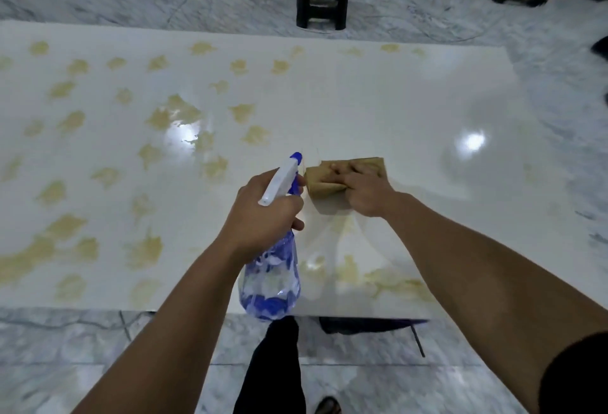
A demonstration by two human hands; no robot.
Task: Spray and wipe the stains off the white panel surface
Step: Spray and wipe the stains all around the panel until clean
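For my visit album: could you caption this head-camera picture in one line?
Left hand grips a blue spray bottle while right hand presses a tan cloth on the yellow-stained white panel.

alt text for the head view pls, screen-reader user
A person's right hand presses a tan cloth flat on a glossy white panel while the left hand grips a blue spray bottle above its near edge. Yellowish stains cover the panel's left half; the right half looks mostly clean.

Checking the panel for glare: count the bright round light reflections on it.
2 clear ones on the white panel: one among the stains ahead of the left hand, one on the clean right side. A fainter sheen lies farther back.
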